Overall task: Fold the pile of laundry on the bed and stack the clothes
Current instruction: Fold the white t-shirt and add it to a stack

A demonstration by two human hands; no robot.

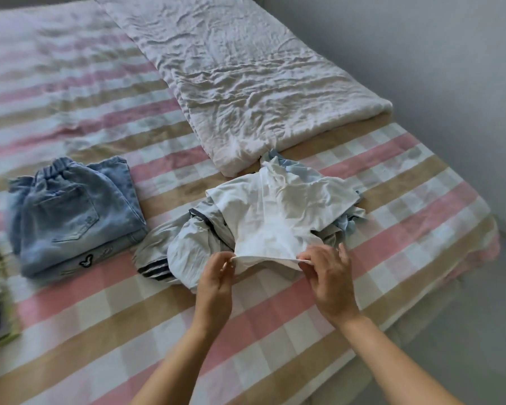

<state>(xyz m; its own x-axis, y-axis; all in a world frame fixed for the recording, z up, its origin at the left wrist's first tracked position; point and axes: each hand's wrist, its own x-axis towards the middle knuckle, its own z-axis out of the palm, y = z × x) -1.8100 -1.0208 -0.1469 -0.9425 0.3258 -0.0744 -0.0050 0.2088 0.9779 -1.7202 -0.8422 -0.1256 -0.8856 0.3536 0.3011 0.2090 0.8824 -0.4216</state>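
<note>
On the bed [100, 331], made up with a pink, tan and white checked sheet, the pile of laundry [193, 238] lies toward the right-hand corner, just in front of the near end of a crumpled white quilt [240, 77] that runs along the bed's right edge. A white garment [275, 211] is spread over the top of the pile. Both hands hold it at its near hem: the left hand [216, 276] pinches the hem's left end between thumb and fingers, and the right hand [327, 276] pinches the right end, so that the edge is raised slightly off the sheet between them. Under the white garment a pale grey garment with dark stripes [158, 268] sticks out on the left, and light blue fabric [298, 171] shows at the far side and right of the pile. A folded pair of light blue jeans [76, 211] with an elastic waistband lies apart from the pile, toward the bed's left edge. At the left edge itself sit some blurred items that cannot be made out.
</note>
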